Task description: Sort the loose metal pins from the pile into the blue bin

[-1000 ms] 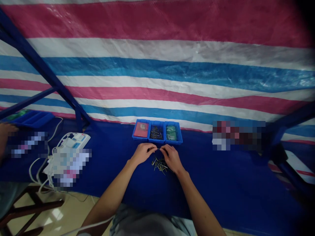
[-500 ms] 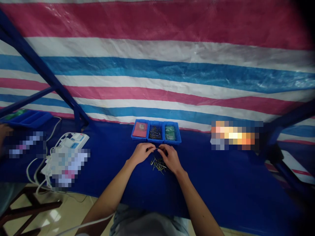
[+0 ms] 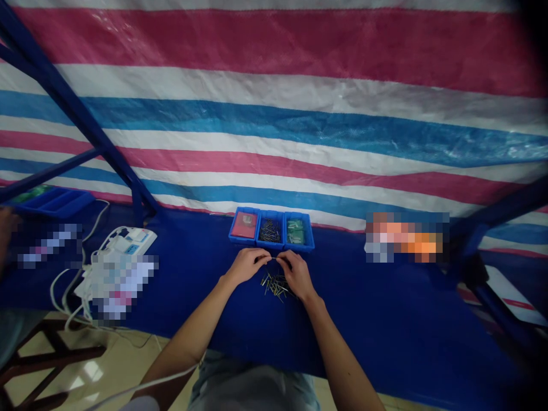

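A thin metal pin (image 3: 272, 258) is pinched between the closed fingertips of the left hand (image 3: 246, 266) and the right hand (image 3: 297, 275), held just above a loose heap of metal pins (image 3: 277, 287) lying on the blue cloth (image 3: 363, 308) of the table. Just beyond the hands, three blue plastic bins (image 3: 271, 230) are set side by side: a red packet (image 3: 245, 225) in the left one, dark pins (image 3: 269, 231) in the middle, green packets (image 3: 295, 233) in the right. A striped tarpaulin (image 3: 274, 114) is hung behind.
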The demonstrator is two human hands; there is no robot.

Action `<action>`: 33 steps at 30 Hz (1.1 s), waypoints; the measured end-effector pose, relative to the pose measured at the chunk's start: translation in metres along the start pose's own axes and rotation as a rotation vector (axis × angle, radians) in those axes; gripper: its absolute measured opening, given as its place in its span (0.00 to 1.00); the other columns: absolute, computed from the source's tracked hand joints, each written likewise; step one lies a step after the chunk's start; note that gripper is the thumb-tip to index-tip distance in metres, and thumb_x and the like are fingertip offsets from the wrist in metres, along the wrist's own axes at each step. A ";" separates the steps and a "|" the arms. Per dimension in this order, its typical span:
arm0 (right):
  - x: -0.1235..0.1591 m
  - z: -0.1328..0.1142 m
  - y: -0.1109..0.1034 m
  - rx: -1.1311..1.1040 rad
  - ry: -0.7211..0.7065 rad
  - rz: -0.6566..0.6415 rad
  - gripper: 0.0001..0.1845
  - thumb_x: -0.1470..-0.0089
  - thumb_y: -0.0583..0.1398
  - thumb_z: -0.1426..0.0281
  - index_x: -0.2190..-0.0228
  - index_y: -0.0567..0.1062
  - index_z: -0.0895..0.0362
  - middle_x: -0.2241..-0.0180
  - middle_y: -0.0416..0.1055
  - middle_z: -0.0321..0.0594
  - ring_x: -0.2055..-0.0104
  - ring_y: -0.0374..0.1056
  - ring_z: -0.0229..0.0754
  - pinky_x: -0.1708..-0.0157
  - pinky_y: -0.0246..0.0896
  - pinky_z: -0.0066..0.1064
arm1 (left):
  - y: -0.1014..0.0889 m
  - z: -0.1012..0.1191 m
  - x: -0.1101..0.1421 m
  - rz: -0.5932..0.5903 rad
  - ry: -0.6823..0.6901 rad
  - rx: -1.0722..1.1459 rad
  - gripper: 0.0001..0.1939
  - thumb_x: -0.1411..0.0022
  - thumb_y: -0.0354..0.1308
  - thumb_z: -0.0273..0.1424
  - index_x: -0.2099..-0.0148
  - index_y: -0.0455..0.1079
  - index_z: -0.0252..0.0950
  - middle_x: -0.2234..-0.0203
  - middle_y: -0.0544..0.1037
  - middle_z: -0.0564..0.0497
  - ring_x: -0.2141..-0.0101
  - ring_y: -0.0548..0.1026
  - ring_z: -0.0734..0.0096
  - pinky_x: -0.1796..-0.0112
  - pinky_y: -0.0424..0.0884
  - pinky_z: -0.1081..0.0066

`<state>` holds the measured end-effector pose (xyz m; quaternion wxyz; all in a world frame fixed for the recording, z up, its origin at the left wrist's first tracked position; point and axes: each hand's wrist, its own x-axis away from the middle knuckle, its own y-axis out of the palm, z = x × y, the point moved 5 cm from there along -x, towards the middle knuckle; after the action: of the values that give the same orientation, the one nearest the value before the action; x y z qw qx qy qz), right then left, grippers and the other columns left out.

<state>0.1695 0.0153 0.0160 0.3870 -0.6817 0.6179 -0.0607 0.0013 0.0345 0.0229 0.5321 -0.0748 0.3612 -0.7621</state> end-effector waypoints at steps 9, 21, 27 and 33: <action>0.000 0.002 0.001 0.022 0.012 0.004 0.10 0.34 0.55 0.65 0.65 0.74 0.54 0.68 0.74 0.39 0.65 0.69 0.44 0.61 0.60 0.35 | 0.000 -0.001 0.000 -0.008 -0.008 -0.006 0.13 0.30 0.54 0.36 0.60 0.78 0.37 0.66 0.82 0.51 0.68 0.76 0.70 0.65 0.68 0.75; -0.001 0.000 0.000 0.009 0.001 0.005 0.09 0.35 0.55 0.68 0.66 0.73 0.53 0.66 0.74 0.39 0.63 0.70 0.45 0.61 0.60 0.35 | 0.001 -0.001 0.000 -0.014 0.005 -0.013 0.12 0.31 0.54 0.35 0.58 0.78 0.38 0.65 0.82 0.51 0.66 0.77 0.69 0.63 0.69 0.74; -0.001 0.001 0.002 0.049 0.001 -0.018 0.14 0.33 0.53 0.66 0.69 0.72 0.54 0.70 0.73 0.39 0.65 0.69 0.44 0.63 0.59 0.34 | 0.002 -0.002 0.001 -0.012 0.005 -0.010 0.12 0.31 0.54 0.36 0.58 0.78 0.38 0.66 0.82 0.51 0.66 0.77 0.69 0.63 0.69 0.73; -0.001 0.003 0.003 0.070 -0.001 -0.024 0.15 0.32 0.52 0.66 0.71 0.71 0.54 0.70 0.73 0.38 0.66 0.68 0.44 0.64 0.57 0.34 | 0.001 -0.003 0.000 -0.001 0.011 -0.009 0.11 0.31 0.55 0.36 0.59 0.78 0.38 0.66 0.82 0.51 0.67 0.77 0.70 0.64 0.69 0.74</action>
<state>0.1685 0.0174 0.0127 0.4105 -0.6751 0.6069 -0.0866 0.0009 0.0354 0.0200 0.5295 -0.0732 0.3677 -0.7610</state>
